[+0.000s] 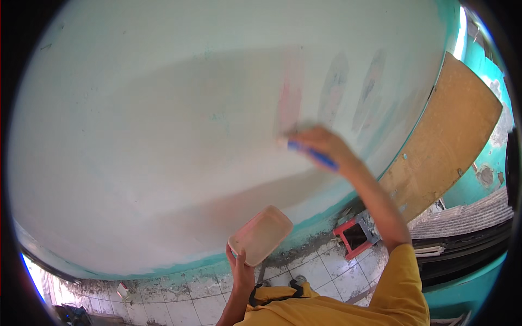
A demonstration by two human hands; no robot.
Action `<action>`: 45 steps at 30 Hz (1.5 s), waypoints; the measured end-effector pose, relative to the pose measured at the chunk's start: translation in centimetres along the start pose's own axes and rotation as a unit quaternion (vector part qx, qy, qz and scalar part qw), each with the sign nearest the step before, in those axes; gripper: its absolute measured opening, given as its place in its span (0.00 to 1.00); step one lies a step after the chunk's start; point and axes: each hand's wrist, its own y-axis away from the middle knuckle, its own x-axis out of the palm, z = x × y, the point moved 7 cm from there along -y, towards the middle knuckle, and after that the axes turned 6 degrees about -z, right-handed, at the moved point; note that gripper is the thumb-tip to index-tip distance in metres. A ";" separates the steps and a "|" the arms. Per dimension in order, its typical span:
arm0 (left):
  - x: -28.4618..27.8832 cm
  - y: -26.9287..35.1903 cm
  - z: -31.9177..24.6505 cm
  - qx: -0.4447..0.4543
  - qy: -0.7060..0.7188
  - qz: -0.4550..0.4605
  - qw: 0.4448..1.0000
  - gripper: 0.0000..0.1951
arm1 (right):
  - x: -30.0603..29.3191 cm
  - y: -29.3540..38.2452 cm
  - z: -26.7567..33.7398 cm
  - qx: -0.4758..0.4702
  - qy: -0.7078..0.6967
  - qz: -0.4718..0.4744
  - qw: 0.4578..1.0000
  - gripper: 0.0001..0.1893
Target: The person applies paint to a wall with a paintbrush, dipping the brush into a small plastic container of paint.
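My right hand (pixel 320 142) is raised to a pale, painted wall (pixel 183 122) and grips a blue-handled tool (pixel 320 158). Motion blur hides the tool's head, so I cannot tell whether it is a brush or a scraper. Just above that hand a pink streak (pixel 290 98) runs up the wall. Two grey patches, one nearer (pixel 334 89) and one farther right (pixel 369 87), mark the surface beside it. Low in front of me, my left hand (pixel 241 263) holds a shallow, pinkish plastic container (pixel 263 236) by its near end, thumb over the rim.
A red and grey plastic stool (pixel 352 238) stands on the white tiled floor (pixel 314 271) at right. Behind it, a brown board (pixel 440 134) leans by the wall's edge, near stacked corrugated sheets (pixel 461 218). Dirt lines the wall's foot; a small box (pixel 123 290) lies at left.
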 end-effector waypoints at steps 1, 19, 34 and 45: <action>-0.4 0.2 0.1 -0.001 -0.003 -0.006 1.000 0.38 | -2.4 -3.0 0.0 -0.030 0.003 -0.054 0.998 0.20; -1.7 0.0 0.6 -0.008 -0.011 -0.005 1.000 0.37 | 1.2 1.7 0.8 0.012 -0.001 0.026 1.000 0.21; -2.3 0.0 0.3 -0.016 -0.017 -0.006 1.000 0.38 | 5.4 5.9 1.7 0.071 0.028 0.072 0.995 0.23; -2.0 -0.2 0.4 -0.032 -0.019 -0.001 0.999 0.39 | -9.5 -9.6 2.9 0.019 0.152 -0.235 0.960 0.19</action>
